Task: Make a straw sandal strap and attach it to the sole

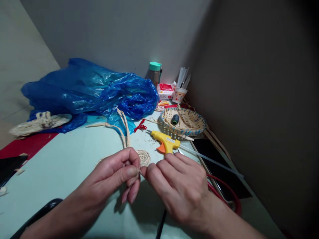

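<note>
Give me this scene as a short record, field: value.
left hand: pinching a thin pale fibre
right hand: fingertips at the same fibre, grip hidden
beyond hands: coiled straw disc, partly hidden
tool: yellow glue gun lying on table
container: woven basket holding dark spool
back left: crumpled blue plastic bag

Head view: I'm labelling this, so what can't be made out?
Head view, pale fibre pinched in the left hand: too small to follow.
Head view, most fingertips of the right hand: hidden behind its knuckles.
Head view, lower handle of the glue gun: behind the right hand.
Head view, part of the coiled disc: behind the left hand.
Head view, rest of the leftmost black flat object: cut off by the left edge.
</note>
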The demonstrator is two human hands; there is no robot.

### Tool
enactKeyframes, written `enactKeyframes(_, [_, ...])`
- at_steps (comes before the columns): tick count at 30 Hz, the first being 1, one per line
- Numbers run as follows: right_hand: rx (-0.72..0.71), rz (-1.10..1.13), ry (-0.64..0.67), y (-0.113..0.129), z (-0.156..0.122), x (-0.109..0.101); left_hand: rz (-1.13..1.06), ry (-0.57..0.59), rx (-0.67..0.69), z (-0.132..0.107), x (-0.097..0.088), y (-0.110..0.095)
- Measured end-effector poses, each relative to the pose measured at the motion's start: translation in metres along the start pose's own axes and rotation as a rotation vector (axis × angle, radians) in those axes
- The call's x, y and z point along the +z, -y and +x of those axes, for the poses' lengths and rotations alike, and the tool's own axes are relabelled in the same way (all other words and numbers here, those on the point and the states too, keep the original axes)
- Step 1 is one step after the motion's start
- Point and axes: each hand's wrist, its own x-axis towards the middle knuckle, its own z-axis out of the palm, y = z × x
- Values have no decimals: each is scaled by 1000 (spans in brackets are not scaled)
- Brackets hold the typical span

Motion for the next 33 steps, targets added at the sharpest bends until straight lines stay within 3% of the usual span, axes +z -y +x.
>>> enactKeyframes(4, [11,-96,-34,-6,2,0,43,7,18,1,1,-6])
enactKeyframes(12, [15,41,-70,-4,-1,-1,72,-259,116,12,3,-13])
enactKeyframes(19, [28,40,-45,-4,-2,5,482,-498,340,1,12,-13])
enactKeyframes(23, [40,51,10,-3,-2,4,775,-511,570,0,11,-11])
enactKeyframes(26, [4,62,74,-5,-2,2,914,-444,744,1,10,-10])
enactKeyframes(29, [-34,45,120,-8,-1,1,981,-370,787,1,9,-8])
enactKeyframes(33, [-41,22,127,-8,-2,3,1164,-393,873,-2,11,-3])
